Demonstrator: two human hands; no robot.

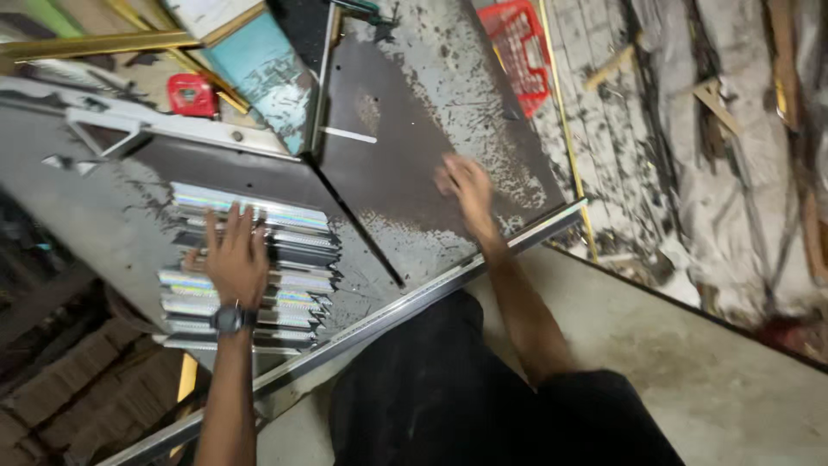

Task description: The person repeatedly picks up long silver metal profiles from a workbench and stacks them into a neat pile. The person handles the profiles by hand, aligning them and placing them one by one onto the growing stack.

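- Lying at the near left of the tabletop [414, 112]: stack of shiny metal strips [250, 267], long axes running left to right.
- Resting flat on the stack, fingers spread: left hand [235, 259], clearly the nearer one.
- Hovering blurred and empty, fingers loosely open, off to the right: right hand [466, 185].

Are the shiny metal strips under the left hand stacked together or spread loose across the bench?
Stacked together: the metal strips lie side by side in one tight bundle, left hand flat on top.
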